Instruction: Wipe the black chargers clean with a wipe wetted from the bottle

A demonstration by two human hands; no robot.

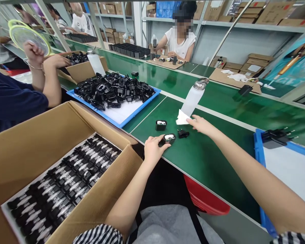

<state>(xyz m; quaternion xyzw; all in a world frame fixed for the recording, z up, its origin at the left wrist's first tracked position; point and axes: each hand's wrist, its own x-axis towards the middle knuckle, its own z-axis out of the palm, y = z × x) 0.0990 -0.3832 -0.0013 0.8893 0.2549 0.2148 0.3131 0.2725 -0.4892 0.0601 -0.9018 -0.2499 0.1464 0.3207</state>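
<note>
My left hand (154,148) is closed around a black charger housing (169,137) at the table's near edge. White and green parts show in its open top. A second such black housing (161,125) stands upright just beyond it. To the right lies a black plug cover (183,133), with its pins toward the back. My right hand (201,124) has its fingertips closed on the edge of a folded white wipe (182,118). This wipe rests against the foot of a white pump bottle (193,98) with a metal top.
At left, a cardboard box (127,162) holds rows of black housings. A blue-rimmed tray (124,122) carries a heap of black plug covers. Another blue tray (287,169) with black plug pieces stands right. Co-workers sit left and across the green bench (218,156).
</note>
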